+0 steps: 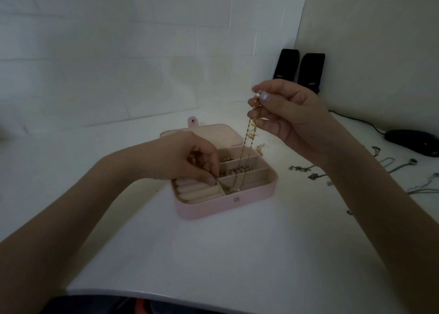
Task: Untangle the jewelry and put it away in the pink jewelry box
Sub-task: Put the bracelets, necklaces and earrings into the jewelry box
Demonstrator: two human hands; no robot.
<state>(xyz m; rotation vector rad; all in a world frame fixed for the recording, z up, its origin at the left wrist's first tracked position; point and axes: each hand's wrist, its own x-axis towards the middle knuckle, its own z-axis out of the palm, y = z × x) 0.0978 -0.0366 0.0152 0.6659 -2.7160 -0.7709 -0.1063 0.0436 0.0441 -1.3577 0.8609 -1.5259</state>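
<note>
The pink jewelry box (213, 207) lies open in the middle of the white table, its lid folded back. A gold chain necklace (245, 145) with a pearl at its top hangs from my right hand (285, 114), which pinches it above the box. The chain's lower end trails into the front right compartment. My left hand (190, 159) reaches into the box, its fingertips pinching the chain's low end by the compartment divider. Beaded and gold pieces lie in the back compartments. Cream ring rolls fill the front left section.
Several tangled chains and pendants (308, 171) are scattered on the table to the right. A black computer mouse (415, 142) with its cable sits at the far right. Two black speakers (299, 69) stand in the back corner. The table's front edge (166, 294) runs below.
</note>
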